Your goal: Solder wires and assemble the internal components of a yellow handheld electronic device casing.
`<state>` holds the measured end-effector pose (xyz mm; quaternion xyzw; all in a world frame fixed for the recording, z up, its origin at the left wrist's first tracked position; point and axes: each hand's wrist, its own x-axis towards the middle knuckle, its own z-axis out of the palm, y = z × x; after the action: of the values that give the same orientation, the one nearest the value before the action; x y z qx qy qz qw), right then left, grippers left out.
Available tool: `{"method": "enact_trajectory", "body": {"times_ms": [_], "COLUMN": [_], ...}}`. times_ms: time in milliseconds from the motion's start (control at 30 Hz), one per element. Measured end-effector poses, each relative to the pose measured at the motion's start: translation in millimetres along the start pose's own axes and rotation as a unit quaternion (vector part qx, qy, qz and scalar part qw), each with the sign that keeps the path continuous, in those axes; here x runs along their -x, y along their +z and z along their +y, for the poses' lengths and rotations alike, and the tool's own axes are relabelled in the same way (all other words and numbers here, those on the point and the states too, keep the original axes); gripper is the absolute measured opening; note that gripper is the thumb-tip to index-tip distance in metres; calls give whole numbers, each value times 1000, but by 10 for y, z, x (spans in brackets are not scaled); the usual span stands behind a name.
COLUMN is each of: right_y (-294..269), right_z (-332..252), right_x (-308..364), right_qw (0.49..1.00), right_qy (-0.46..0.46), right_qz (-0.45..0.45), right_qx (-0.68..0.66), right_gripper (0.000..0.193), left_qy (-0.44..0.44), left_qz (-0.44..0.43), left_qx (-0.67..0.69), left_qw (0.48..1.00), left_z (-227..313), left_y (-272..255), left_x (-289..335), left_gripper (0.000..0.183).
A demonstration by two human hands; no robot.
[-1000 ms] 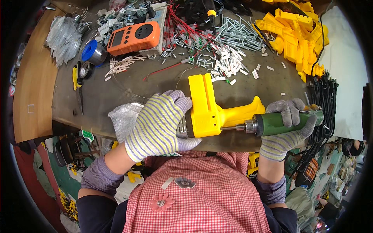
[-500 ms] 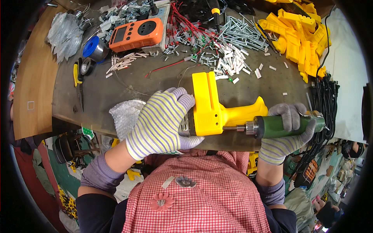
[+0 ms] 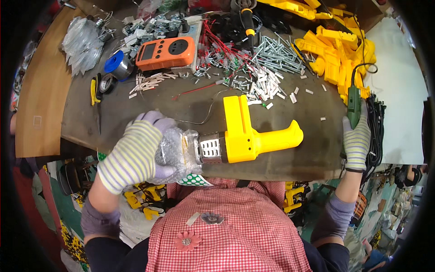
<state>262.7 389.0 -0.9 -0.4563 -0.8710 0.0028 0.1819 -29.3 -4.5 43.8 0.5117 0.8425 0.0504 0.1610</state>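
A yellow pistol-grip tool body [image 3: 239, 136], much like a heat gun, lies on the bench in front of me. Its slotted metal barrel [image 3: 210, 148] points left, and the barrel's end is covered by bubble wrap [image 3: 176, 152]. My left hand [image 3: 131, 152], in a striped glove, is closed on the left side of that wrap, thumb below and fingers above. Off to the right, my right hand [image 3: 357, 140] grips the lower part of a green electric screwdriver [image 3: 354, 102], held upright with its cord on top. The screwdriver's bit end is hidden by the glove.
Behind lie an orange multimeter [image 3: 165, 53], a solder spool [image 3: 118, 65], yellow-handled cutters [image 3: 95, 95], long screws [image 3: 278, 54] and small white pieces [image 3: 267, 86]. Yellow housings [image 3: 337, 50] pile up at the far right. Black cables [image 3: 375, 131] hang beside my right hand.
My right hand has carried the screwdriver away from the yellow body to the right and turned it upright. My left hand has shifted left from the barrel onto the bubble wrap.
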Motion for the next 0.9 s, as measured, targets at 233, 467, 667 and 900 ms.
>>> {"method": "enact_trajectory", "body": {"times_ms": [233, 467, 667, 900], "right_y": [37, -171, 595, 736], "right_z": [-70, -1552, -2539, -2772], "right_x": [-92, -204, -244, -215], "right_qw": [989, 894, 788, 775], "right_qy": [37, -244, -597, -623], "right_qz": [-62, -207, -45, -57], "right_qx": [128, -313, -143, -91], "right_gripper": [66, 19, 14, 13], "left_qy": [109, 161, 226, 128], "left_qz": [-161, 73, 193, 364], "left_qx": [166, -104, -146, 55], "left_qw": [967, 979, 944, 921], "left_z": [-202, 273, 50, -150], "left_y": [-56, -192, 531, 169], "left_x": [-204, 148, 223, -391], "left_gripper": [49, 21, 24, 23]}}
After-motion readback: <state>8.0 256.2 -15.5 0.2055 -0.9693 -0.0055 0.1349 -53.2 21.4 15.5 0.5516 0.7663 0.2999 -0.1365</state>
